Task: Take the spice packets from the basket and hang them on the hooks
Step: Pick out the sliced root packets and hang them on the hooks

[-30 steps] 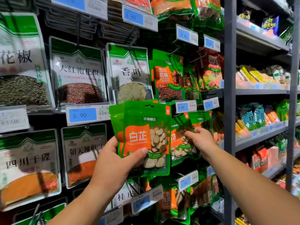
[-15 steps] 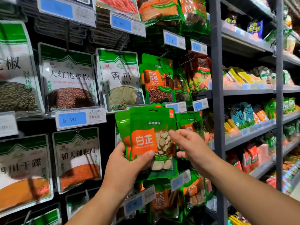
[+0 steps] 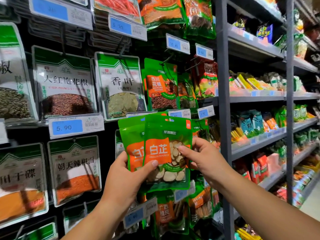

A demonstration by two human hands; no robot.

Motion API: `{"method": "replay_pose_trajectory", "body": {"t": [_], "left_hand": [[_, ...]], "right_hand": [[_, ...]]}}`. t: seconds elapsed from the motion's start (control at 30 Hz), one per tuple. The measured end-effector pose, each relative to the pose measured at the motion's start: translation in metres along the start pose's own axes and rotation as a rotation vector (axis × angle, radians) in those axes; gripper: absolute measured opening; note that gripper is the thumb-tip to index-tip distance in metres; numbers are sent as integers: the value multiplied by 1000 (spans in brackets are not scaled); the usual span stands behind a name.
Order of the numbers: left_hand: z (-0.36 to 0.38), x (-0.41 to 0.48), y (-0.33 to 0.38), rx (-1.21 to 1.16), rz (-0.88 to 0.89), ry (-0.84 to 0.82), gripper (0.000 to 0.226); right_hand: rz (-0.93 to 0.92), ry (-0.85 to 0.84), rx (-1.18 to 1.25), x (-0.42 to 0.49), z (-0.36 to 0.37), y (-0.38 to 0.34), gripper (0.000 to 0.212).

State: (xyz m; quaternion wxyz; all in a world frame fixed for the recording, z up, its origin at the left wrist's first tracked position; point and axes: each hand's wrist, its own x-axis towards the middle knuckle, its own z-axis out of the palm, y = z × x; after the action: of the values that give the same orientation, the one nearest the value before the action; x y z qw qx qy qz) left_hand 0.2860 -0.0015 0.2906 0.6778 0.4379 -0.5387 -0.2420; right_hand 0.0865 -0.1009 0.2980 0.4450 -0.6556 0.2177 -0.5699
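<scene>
My left hand [image 3: 129,177] grips two green spice packets with orange labels, held overlapping in front of the hook wall. The front packet [image 3: 167,135] shows white root slices through its window; the second packet [image 3: 131,135] sits behind it to the left. My right hand [image 3: 201,155] pinches the right edge of the front packet, thumb on its front. Behind them, more green packets [image 3: 199,130] of the same brand hang on a hook. The basket is out of view.
Large white-and-green spice bags [image 3: 119,87] and price tags [image 3: 76,126] fill the hook wall at left. A grey upright post [image 3: 223,118] separates it from shelves [image 3: 259,144] of packaged goods on the right. Cinnamon packets [image 3: 166,215] hang below my hands.
My right hand left the hanging packets at the right and came back to pinch the front packet in my left hand. The view shifted slightly right and down.
</scene>
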Motion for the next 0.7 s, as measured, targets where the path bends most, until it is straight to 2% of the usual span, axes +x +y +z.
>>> {"method": "replay_pose_trajectory", "body": {"t": [0.03, 0.07, 0.17, 0.23, 0.33, 0.4, 0.47, 0.57, 0.63, 0.67, 0.7], "left_hand": [[-1, 0, -1, 5, 1, 8, 38], [-2, 1, -3, 13, 1, 17, 32], [-7, 3, -9, 36, 7, 48, 25], [-10, 4, -10, 49, 17, 61, 22], [-12, 3, -10, 76, 12, 57, 22], [-13, 4, -9, 87, 10, 58, 23], [-14, 4, -9, 92, 10, 61, 23], [-15, 4, -8, 97, 5, 57, 23], [-16, 4, -8, 106, 5, 58, 24], [-17, 5, -8, 117, 11, 59, 24], [-17, 5, -7, 125, 16, 60, 24]], "right_hand": [[2, 1, 5, 1, -3, 0, 58], [7, 13, 16, 1, -8, 0, 55], [40, 74, 29, 4, -27, 7, 13], [68, 135, -7, 6, -42, 16, 7], [117, 220, -94, 8, -60, 27, 12], [150, 253, -68, 10, -66, 31, 15], [174, 261, -56, 15, -67, 31, 27], [200, 266, -102, 28, -68, 42, 12], [199, 256, -137, 44, -76, 62, 35], [205, 256, -162, 42, -65, 49, 42], [211, 239, -166, 43, -61, 45, 40]]}}
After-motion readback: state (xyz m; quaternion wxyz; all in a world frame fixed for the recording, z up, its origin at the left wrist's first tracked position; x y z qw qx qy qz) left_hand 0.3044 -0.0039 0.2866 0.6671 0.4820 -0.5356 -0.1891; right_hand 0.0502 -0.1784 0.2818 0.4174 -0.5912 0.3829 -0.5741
